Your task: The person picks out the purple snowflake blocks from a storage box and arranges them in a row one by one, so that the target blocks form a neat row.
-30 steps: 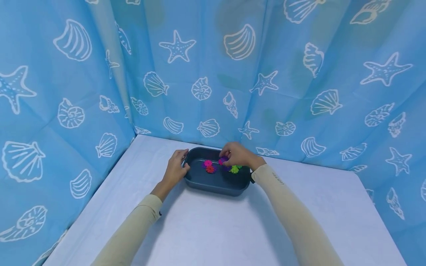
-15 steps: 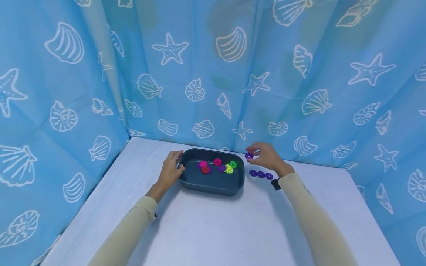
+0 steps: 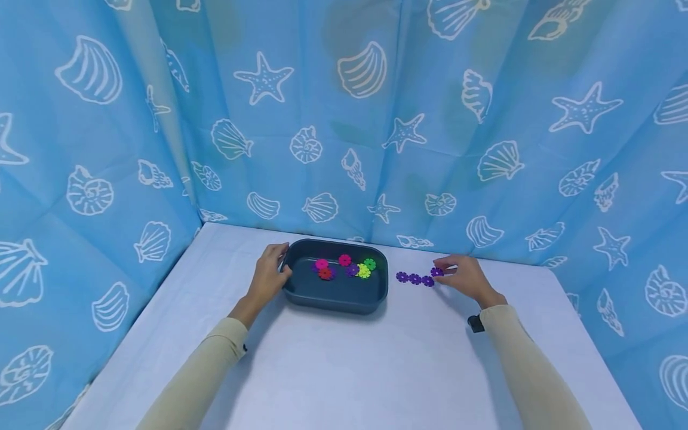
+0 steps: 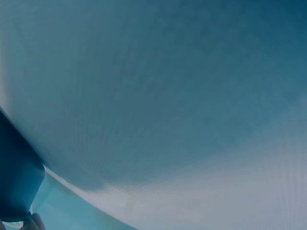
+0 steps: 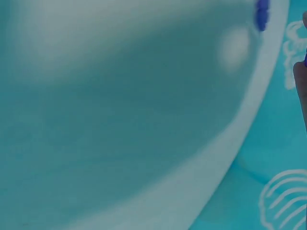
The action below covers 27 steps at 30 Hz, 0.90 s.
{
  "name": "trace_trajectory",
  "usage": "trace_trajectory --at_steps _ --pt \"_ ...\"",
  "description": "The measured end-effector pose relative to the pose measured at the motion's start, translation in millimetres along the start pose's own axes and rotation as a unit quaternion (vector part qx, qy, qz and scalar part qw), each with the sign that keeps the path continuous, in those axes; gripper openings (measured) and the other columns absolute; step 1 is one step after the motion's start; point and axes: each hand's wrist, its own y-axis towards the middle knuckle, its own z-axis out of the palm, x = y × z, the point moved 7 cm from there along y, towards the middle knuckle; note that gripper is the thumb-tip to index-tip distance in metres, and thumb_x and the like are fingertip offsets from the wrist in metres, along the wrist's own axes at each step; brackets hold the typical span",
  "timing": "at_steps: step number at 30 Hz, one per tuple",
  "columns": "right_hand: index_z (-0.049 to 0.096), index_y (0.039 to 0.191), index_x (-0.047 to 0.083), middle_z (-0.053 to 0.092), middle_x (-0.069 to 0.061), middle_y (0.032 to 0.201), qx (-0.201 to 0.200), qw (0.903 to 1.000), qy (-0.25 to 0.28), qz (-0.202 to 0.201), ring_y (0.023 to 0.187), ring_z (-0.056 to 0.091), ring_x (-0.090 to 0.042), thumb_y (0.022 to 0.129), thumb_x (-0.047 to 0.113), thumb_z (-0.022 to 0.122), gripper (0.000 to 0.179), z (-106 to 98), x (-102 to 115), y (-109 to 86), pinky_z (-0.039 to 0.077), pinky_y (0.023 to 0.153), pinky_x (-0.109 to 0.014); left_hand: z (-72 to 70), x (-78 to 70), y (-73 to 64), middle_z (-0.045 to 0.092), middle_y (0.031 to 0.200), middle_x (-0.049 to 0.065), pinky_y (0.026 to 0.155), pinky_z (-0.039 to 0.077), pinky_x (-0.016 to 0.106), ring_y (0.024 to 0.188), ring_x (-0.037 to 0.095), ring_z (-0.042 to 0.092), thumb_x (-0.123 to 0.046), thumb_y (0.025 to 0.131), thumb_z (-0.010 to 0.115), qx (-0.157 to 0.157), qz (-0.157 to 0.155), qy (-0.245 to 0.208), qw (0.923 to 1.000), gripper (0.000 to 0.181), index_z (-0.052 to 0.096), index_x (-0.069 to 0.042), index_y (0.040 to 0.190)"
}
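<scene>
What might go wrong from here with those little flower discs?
The right hand might knock the row of three crooked with its held disc. In the tray, a purple disc lies close beside a yellow one, so a pinch there could catch both. If the left hand shifts, the tray might slide.

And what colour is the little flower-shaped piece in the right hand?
Purple. The piece in the right hand shows best in the head view.

The head view is bright, wrist views blurred.
</scene>
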Motion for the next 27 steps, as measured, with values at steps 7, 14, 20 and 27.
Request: trace_trajectory --at_steps 7,14,20,27 --pt "0.067 0.121 0.002 0.067 -0.015 0.114 0.007 0.9997 -0.014 0.018 0.105 0.063 -0.034 0.081 0.014 0.079 0.044 3 -22 -9.1 0.055 0.091 -0.050 -0.7 0.2 0.2 0.050 0.126 0.021 0.107 0.043 0.034 0.125 0.031 0.051 0.012 0.082 0.058 0.000 0.001 0.002 1.0000 0.054 0.049 0.008 0.135" --pt "0.067 0.122 0.003 0.066 -0.015 0.116 0.018 0.9991 -0.015 0.035 0.106 0.062 -0.035 0.081 0.013 0.078 0.044 9 -27 -9.5 0.054 0.093 -0.051 1.4 -0.8 1.3 0.049 0.127 0.021 0.107 0.043 0.035 0.125 0.031 0.051 0.012 0.083 0.058 0.003 -0.007 0.005 1.0000 0.053 0.049 0.008 0.136" --pt "0.065 0.124 0.002 0.064 -0.017 0.117 0.028 0.9979 -0.022 0.055 0.108 0.061 -0.037 0.083 0.010 0.076 0.043 10 -28 -9.0 0.054 0.093 -0.051 3.8 0.4 1.6 0.050 0.128 0.019 0.107 0.042 0.034 0.126 0.029 0.051 0.011 0.084 0.059 0.007 -0.019 0.015 0.9997 0.054 0.049 0.006 0.136" --pt "0.065 0.125 0.004 0.064 -0.015 0.118 0.038 0.9969 -0.030 0.061 0.109 0.060 -0.036 0.082 0.012 0.077 0.045 12 -27 -6.0 0.054 0.094 -0.049 2.4 0.9 1.9 0.049 0.129 0.019 0.107 0.042 0.036 0.127 0.030 0.050 0.010 0.085 0.060 0.005 -0.023 0.025 0.9994 0.054 0.048 0.005 0.137"
